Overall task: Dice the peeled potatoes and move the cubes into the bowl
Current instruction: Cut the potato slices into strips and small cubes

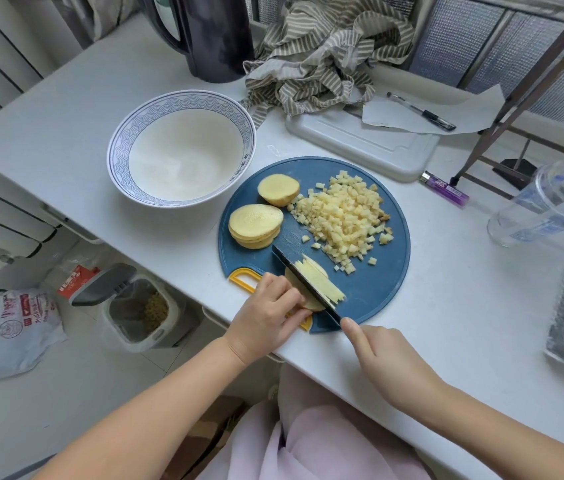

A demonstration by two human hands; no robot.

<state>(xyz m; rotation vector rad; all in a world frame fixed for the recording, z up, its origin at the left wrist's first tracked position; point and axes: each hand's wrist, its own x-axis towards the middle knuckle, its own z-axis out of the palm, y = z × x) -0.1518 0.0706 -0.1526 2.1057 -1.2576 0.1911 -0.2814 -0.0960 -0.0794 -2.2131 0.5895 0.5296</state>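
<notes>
**A:** What fills most of the view?

**B:** The white desk [76,109]. The round blue cutting board [377,292] lies flat on it.

**A:** And the bowl?

**B:** The bowl [121,147], white with a blue patterned rim, stands upright just beyond the board's far-left edge. It sits close to the board, and I cannot tell if they touch. A striped cloth [318,57] lies crumpled well beyond the board's far side.

**A:** Where are the potatoes?

**B:** All on the board. The diced cubes [342,216] are heaped at its middle and far right. A stack of slices [256,220] sits at its left edge, and a potato end [278,188] lies cut face up just beyond that stack.

**A:** The hands?

**B:** Both are at the board's near edge. The left hand [266,317] has its fingers curled down onto a sliced potato piece [322,280], pinning it. The right hand [387,362] is closed round the handle of the knife [291,265], with the forefinger stretched toward the blade.

**A:** And the blade?

**B:** It is dark and slants across the board's near part. It rests against that piece, with cut strips fanned out on its right side.
</notes>
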